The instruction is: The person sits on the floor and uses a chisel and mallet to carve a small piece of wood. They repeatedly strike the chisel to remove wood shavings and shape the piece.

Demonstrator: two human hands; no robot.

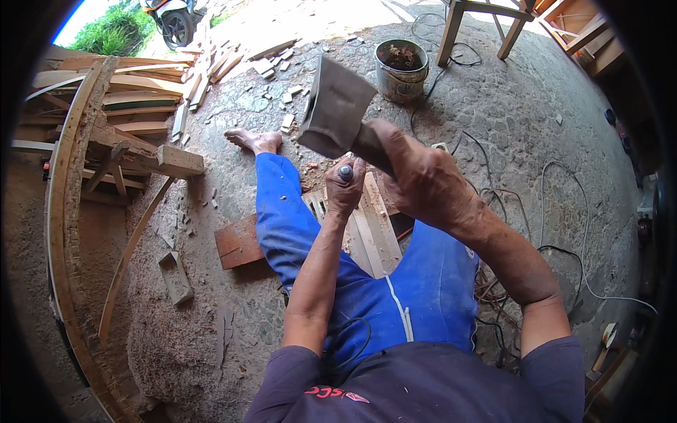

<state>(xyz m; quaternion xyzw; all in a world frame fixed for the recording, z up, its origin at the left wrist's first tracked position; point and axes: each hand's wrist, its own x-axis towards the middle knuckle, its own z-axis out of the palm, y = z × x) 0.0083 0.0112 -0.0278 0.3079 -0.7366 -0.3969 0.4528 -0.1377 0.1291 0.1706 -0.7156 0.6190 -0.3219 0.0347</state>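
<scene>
My right hand (427, 176) is wrapped round the handle of a mallet (338, 106), its grey, worn, block-shaped head raised above and in front of my left hand. Closed upright in my left hand (344, 194) is a chisel (345, 171); only the round butt of its handle shows, and the blade is hidden below. Between my legs lie pale wooden pieces (374, 218), one with slots cut in it, and wood chips are scattered over them. A reddish-brown wooden block (238, 242) sticks out under my left leg.
A stained bucket (402, 70) stands ahead, near a wooden stool's legs (451, 35). Stacked timber (141, 92) and a curved wooden frame (67, 233) fill the left. Cables (582, 233) trail across the right floor. Offcuts lie ahead; a small trough-like wooden piece (176, 278) lies left.
</scene>
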